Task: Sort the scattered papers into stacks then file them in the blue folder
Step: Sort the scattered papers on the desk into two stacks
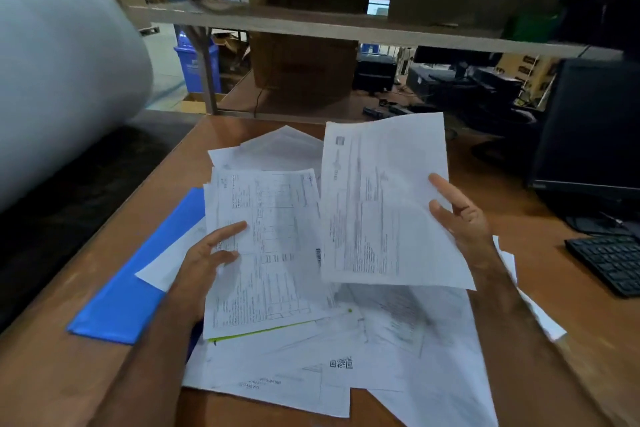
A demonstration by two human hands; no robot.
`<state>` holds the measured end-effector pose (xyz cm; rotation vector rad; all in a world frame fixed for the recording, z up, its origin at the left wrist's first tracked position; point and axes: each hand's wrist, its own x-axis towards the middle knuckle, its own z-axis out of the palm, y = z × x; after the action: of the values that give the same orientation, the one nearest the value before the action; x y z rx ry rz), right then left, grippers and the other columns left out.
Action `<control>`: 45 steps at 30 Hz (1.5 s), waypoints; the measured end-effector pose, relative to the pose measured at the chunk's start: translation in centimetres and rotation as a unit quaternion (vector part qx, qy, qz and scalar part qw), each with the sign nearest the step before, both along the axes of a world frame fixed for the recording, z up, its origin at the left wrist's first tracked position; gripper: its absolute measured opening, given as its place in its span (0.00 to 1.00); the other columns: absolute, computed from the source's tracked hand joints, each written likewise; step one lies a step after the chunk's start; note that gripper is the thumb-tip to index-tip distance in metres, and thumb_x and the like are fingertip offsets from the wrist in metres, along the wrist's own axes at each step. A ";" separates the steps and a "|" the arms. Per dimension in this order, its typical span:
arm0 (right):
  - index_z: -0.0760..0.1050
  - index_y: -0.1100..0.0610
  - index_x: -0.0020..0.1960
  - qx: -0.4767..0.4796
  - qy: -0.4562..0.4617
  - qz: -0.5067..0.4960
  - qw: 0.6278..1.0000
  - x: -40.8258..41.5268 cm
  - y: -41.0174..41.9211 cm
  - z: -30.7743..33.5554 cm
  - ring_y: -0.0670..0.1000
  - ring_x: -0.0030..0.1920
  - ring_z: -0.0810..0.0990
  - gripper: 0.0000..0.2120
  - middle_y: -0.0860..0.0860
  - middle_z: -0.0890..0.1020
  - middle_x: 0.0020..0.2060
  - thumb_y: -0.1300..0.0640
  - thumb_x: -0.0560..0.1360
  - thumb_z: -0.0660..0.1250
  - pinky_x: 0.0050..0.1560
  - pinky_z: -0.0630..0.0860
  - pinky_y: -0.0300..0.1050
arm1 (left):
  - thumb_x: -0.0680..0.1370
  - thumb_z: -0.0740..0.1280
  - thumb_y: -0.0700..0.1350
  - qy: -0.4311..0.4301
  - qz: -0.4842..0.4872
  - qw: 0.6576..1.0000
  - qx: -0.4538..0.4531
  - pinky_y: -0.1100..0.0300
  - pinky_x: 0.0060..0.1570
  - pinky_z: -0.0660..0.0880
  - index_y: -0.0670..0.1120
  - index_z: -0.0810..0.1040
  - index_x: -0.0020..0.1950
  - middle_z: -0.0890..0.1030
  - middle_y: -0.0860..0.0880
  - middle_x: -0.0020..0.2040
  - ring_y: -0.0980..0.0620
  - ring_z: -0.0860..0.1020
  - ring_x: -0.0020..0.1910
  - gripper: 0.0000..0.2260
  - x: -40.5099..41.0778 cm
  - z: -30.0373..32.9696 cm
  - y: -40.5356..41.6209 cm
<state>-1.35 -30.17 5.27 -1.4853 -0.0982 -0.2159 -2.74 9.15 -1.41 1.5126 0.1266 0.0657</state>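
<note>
Two sheets are up: left hand (204, 260) grips a tabled form (266, 246), right hand (460, 215) pinches a text page (384, 204). Loose papers (398, 340) lie right of the blue folder (138, 281) on the counter (52, 374) (half buried). Setting either sheet down carelessly could remix the piles.

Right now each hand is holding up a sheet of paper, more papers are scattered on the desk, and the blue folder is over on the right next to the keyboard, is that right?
Not quite: the head view shows the blue folder on the left of the desk, partly under the papers, away from the keyboard. The rest holds: the left hand and right hand each hold up a sheet.
</note>
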 end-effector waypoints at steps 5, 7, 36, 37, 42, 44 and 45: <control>0.77 0.43 0.69 -0.004 0.051 0.082 0.995 0.7 2.2 -1.6 0.52 0.62 0.82 0.27 0.41 0.82 0.64 0.52 0.70 0.75 0.56 0.83 0.47 | 0.78 0.62 0.29 -0.029 -0.016 0.997 0.066 0.72 0.50 0.75 0.47 0.82 0.66 0.81 0.56 0.64 0.67 0.79 0.58 0.21 -0.1 -0.1 0.1; 0.77 0.41 0.68 -0.137 0.058 0.102 0.984 1.1 4.5 -2.7 0.42 0.66 0.78 0.28 0.33 0.78 0.65 0.47 0.69 0.76 0.64 0.78 0.45 | 0.83 0.63 0.40 -0.043 -0.029 0.997 0.065 0.68 0.59 0.73 0.47 0.80 0.67 0.81 0.57 0.64 0.65 0.78 0.61 0.14 -0.3 -0.1 0.1; 0.60 0.39 0.78 -0.654 0.088 0.052 0.749 0.2 2.2 -7.2 0.50 0.80 0.57 0.40 0.41 0.61 0.80 0.21 0.71 0.56 0.77 0.51 0.65 | 0.76 0.62 0.28 -0.024 -0.001 1.000 -0.012 0.46 0.64 0.74 0.46 0.83 0.64 0.83 0.53 0.64 0.45 0.80 0.64 0.22 -0.7 -0.6 2.2; 0.62 0.39 0.77 -0.671 0.099 0.037 0.734 0.3 2.1 -6.7 0.52 0.78 0.61 0.40 0.43 0.63 0.79 0.21 0.70 0.56 0.75 0.56 0.66 | 0.77 0.62 0.28 -0.019 0.002 1.000 -0.012 0.47 0.63 0.75 0.47 0.83 0.63 0.83 0.52 0.64 0.45 0.80 0.64 0.21 -1.0 -0.8 2.5; 0.63 0.45 0.76 -0.715 0.205 -0.066 0.665 -0.6 2.0 -5.7 0.60 0.76 0.63 0.44 0.51 0.62 0.78 0.19 0.69 0.53 0.70 0.62 0.67 | 0.78 0.64 0.30 0.002 0.016 1.000 0.024 0.47 0.66 0.74 0.51 0.86 0.60 0.80 0.52 0.68 0.45 0.78 0.66 0.20 -1.0 -2.0 3.3; 0.63 0.46 0.76 -0.723 0.212 -0.089 0.652 -1.2 2.2 -5.9 0.60 0.75 0.64 0.45 0.53 0.63 0.78 0.19 0.69 0.52 0.70 0.62 0.67 | 0.78 0.65 0.31 0.006 0.011 0.999 0.030 0.44 0.68 0.73 0.52 0.86 0.59 0.80 0.53 0.68 0.45 0.78 0.66 0.20 -0.8 -2.1 3.4; 0.64 0.47 0.76 -0.723 0.210 -0.097 0.651 -1.5 2.3 -6.0 0.60 0.75 0.64 0.45 0.53 0.64 0.77 0.19 0.70 0.52 0.70 0.63 0.67 | 0.78 0.65 0.31 0.009 0.013 1.000 0.023 0.45 0.67 0.73 0.51 0.86 0.59 0.80 0.53 0.67 0.45 0.78 0.66 0.20 -0.9 -1.9 3.3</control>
<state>-2.85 -27.90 -0.70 -3.1418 0.3766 0.1243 -3.62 12.42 -3.34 1.5586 0.1597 0.0764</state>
